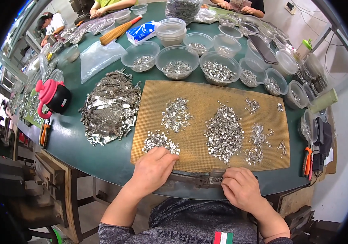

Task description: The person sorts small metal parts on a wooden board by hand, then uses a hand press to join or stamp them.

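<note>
My left hand (153,168) is closed, its fingertips pinched at the near right edge of a pile of small shiny metal pieces (157,140). Whatever sits between those fingertips is too small to make out. My right hand (242,188) has its fingers curled in at the right part of a dark metal fixture (190,179) along the table's near edge; what it grips is hidden. A short row of small metal parts (216,180) shows in the fixture. Beyond it, a tan textured mat (200,91) carries a large central heap of metal clips (223,132) and several smaller piles.
Clear plastic tubs (177,61) of metal parts line the mat's far side. Left of it lie tangled metal strips (111,107) and a pink-lidded black mug (53,97). Orange-handled pliers (306,162) lie at right. A phone (262,49) rests on tubs; other people work across the table.
</note>
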`<action>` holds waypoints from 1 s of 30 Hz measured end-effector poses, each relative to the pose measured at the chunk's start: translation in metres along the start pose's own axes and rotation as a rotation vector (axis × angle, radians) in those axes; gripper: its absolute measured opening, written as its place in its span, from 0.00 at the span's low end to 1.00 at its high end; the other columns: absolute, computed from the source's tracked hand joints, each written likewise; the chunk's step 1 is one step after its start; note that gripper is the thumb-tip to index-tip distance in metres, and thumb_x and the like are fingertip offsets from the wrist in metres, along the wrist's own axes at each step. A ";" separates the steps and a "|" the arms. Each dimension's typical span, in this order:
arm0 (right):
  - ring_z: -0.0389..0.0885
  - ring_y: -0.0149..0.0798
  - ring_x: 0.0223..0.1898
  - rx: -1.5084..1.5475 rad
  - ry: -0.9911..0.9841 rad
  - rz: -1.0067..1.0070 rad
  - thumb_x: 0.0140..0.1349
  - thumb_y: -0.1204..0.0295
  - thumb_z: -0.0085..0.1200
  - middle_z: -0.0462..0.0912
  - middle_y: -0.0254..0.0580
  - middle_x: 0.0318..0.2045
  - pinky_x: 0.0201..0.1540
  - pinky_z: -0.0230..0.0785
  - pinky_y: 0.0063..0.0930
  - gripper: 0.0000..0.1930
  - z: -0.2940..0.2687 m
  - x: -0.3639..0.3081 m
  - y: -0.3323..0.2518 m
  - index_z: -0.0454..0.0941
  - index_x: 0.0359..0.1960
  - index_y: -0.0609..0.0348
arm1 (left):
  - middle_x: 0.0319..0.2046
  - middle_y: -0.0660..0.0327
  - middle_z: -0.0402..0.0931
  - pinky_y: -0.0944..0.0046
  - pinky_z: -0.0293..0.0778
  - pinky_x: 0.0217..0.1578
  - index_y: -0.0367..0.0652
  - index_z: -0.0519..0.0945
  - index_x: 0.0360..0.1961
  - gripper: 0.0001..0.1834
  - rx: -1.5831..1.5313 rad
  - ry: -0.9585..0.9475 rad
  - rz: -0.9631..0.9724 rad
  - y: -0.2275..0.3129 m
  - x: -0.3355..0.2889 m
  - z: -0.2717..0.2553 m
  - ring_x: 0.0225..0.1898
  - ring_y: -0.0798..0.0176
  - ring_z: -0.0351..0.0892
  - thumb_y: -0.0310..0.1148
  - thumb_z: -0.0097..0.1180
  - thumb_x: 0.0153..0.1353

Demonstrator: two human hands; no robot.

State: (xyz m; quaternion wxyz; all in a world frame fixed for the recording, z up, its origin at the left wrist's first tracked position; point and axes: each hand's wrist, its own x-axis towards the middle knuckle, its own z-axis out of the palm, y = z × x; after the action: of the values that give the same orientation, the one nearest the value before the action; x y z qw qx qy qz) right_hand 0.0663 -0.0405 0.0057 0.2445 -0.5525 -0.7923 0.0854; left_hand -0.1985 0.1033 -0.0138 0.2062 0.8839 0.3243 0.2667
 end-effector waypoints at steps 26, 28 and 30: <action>0.86 0.42 0.39 0.177 -0.002 -0.059 0.61 0.74 0.64 0.85 0.35 0.39 0.38 0.79 0.35 0.07 0.015 0.080 0.011 0.83 0.40 0.55 | 0.31 0.63 0.76 0.58 0.77 0.35 0.45 0.83 0.36 0.07 0.085 0.043 -0.037 0.006 -0.002 0.003 0.35 0.57 0.80 0.26 0.68 0.56; 0.87 0.43 0.39 0.179 -0.065 -0.069 0.62 0.74 0.64 0.86 0.36 0.40 0.40 0.81 0.35 0.07 0.024 0.097 0.011 0.85 0.42 0.54 | 0.31 0.63 0.77 0.58 0.78 0.35 0.45 0.83 0.37 0.07 0.076 0.048 -0.034 0.005 -0.002 0.002 0.35 0.57 0.80 0.26 0.68 0.56; 0.87 0.43 0.38 0.148 -0.078 -0.086 0.63 0.72 0.63 0.85 0.37 0.39 0.39 0.81 0.35 0.07 0.038 0.110 0.012 0.85 0.42 0.54 | 0.32 0.63 0.77 0.58 0.78 0.35 0.45 0.84 0.37 0.07 0.067 0.051 -0.032 0.003 -0.003 0.001 0.35 0.56 0.80 0.26 0.68 0.57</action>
State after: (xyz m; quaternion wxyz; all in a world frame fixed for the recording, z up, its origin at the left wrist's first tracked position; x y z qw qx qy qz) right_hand 0.0279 0.0700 -0.0002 0.2572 -0.4948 -0.8156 0.1545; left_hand -0.1981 0.0989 -0.0142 0.1726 0.8777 0.3524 0.2750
